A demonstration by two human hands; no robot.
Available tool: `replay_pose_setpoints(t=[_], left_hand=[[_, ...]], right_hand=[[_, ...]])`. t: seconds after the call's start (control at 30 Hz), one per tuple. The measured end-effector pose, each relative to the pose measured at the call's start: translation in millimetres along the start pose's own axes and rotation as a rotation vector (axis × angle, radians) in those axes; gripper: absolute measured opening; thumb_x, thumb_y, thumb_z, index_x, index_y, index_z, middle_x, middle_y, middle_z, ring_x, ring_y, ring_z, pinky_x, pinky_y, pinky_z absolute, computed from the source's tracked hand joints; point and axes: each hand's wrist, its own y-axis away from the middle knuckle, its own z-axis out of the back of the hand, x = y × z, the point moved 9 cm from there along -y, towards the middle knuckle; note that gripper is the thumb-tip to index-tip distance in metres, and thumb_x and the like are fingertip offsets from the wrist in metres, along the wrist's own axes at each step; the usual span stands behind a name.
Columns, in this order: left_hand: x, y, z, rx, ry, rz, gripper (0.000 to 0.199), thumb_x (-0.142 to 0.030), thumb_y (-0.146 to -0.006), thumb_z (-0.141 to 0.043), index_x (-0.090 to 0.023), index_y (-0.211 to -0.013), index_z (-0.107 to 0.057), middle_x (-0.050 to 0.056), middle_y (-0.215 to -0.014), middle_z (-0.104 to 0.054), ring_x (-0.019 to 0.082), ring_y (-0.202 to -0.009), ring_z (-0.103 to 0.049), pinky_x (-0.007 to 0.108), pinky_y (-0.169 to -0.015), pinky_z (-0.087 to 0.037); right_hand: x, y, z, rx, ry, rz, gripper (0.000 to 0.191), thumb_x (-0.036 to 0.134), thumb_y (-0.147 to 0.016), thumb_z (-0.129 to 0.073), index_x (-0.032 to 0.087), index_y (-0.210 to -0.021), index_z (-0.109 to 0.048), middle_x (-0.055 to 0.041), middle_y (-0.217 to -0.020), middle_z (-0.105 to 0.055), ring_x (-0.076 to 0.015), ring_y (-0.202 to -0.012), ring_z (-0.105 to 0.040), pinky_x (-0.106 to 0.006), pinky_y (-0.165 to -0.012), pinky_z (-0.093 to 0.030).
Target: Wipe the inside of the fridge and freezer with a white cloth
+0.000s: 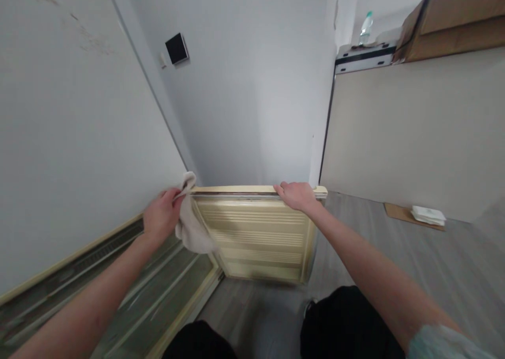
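A cream refrigerator door (252, 233) stands swung open in the middle, its ribbed inner side facing me. My right hand (295, 195) is closed over the top edge of this door, near its right end. In my left hand (161, 214) is a pale cloth (193, 230), pinched at the door's upper left corner and hanging down along its side. The rubber gasket (236, 195) under the top edge looks dark in places. To the left is the refrigerator body (189, 272), with its open compartment and shelves partly hidden behind my left forearm.
A large white panel (79, 117) rises on the left. Behind the door is a pale wall (252, 85) with a black square plate (177, 49). At right, a plastic bottle (366, 28) and cardboard box (453, 25) rest on a ledge; white packets (428, 215) lie on floor cardboard (398, 213).
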Motion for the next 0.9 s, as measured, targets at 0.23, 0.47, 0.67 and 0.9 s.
replay_pose_setpoints(t=[0.23, 0.47, 0.67, 0.9], left_hand=[[21, 23, 16.9, -0.167, 0.432, 0.25, 0.024, -0.035, -0.083, -0.07, -0.015, -0.096, -0.071, 0.004, -0.09, -0.062, 0.019, -0.083, -0.055, 0.036, -0.091, -0.045], [37, 57, 1.1, -0.171, 1.31, 0.7, 0.025, -0.023, -0.1, -0.04, -0.017, -0.108, -0.063, 0.004, -0.094, -0.071, 0.014, -0.095, -0.066, 0.028, -0.088, -0.055], [46, 84, -22.7, -0.075, 1.448, 1.043, 0.014, -0.016, -0.091, -0.049, -0.017, -0.087, -0.063, 0.002, -0.076, -0.069, 0.014, -0.07, -0.067, 0.028, -0.073, -0.061], [32, 37, -21.6, -0.244, 0.815, 0.626, 0.024, -0.033, -0.086, -0.057, -0.016, -0.102, -0.061, 0.01, -0.098, -0.07, 0.026, -0.105, -0.067, 0.038, -0.091, -0.056]], right_hand=[[1, 3, 2, -0.02, 0.018, 0.002, 0.071, 0.058, -0.105, -0.013, 0.017, -0.114, -0.07, -0.0178, -0.103, -0.074, -0.0334, -0.1, -0.071, -0.045, -0.085, -0.051], [3, 7, 3, -0.034, 0.008, -0.009, 0.068, 0.057, -0.105, -0.016, 0.017, -0.113, -0.07, -0.0175, -0.101, -0.074, -0.033, -0.098, -0.072, -0.044, -0.084, -0.052], [6, 15, 6, -0.057, 0.003, -0.015, 0.068, 0.057, -0.105, -0.016, 0.016, -0.111, -0.07, -0.0182, -0.099, -0.074, -0.0331, -0.096, -0.072, -0.043, -0.082, -0.052], [10, 22, 9, -0.082, 0.004, -0.019, 0.068, 0.057, -0.105, -0.017, 0.015, -0.109, -0.071, -0.0187, -0.096, -0.075, -0.0344, -0.093, -0.073, -0.045, -0.079, -0.053]])
